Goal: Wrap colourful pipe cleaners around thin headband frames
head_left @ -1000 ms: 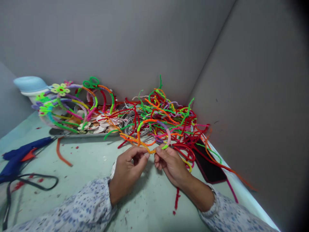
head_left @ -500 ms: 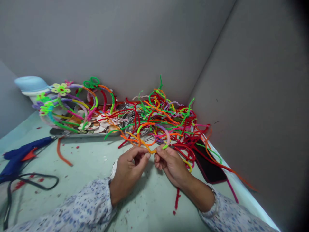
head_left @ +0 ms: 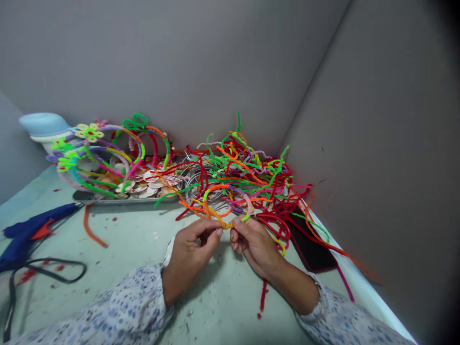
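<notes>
A fuzzy multicoloured ring [head_left: 248, 203], with orange, green, purple and pink parts, stands up between my hands. My left hand [head_left: 192, 254] pinches the orange stem at its lower left. On the lower right, my right hand [head_left: 260, 247] pinches the same orange stem close to a lime green part. A small gap separates the fingertips, and the orange stem shows in it. Behind the ring lies a tangled heap of fuzzy stems [head_left: 247, 167] in red, green, orange and purple.
Flower-topped fuzzy hoops [head_left: 89, 132] stand at the left by a tray [head_left: 143, 200] of shells. A blue glue gun [head_left: 25, 235] with a dark cord lies at the far left. A dark phone [head_left: 316, 251] is at the right, and a blue-lidded container [head_left: 46, 125] stands behind.
Both hands keep their pinch on the ring. The top of the ring sits very slightly lower, and the view has shifted a little.
</notes>
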`<state>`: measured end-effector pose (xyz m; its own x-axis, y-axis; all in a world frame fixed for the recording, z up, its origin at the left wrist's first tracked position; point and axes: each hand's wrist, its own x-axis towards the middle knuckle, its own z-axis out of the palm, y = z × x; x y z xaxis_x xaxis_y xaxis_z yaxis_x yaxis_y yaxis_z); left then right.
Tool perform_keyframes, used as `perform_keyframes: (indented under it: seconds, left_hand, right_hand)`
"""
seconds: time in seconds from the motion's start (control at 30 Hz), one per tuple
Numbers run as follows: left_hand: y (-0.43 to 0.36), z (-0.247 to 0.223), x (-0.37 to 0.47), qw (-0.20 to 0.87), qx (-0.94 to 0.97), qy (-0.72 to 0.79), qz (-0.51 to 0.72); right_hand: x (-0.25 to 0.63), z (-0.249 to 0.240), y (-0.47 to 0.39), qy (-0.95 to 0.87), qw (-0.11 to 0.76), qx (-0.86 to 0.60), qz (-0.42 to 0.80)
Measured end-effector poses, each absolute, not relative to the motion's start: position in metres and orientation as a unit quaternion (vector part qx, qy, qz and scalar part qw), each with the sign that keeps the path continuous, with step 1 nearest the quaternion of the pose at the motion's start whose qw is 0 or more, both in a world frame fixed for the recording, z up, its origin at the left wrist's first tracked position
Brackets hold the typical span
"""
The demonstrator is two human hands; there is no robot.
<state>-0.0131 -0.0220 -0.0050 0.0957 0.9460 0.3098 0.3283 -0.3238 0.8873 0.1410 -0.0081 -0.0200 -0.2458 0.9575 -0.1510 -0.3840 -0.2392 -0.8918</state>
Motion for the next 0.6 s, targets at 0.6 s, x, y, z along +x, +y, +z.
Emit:
perform_keyframes:
  seconds: [0.6]
  left_hand:
    - [-0.0249,-0.0019,-0.0132,0.306,0.689,0.473,0.457]
  right_hand:
    - [0.1417,-0.0208,-0.0080,-0.370,0.489,-0.373,0.696]
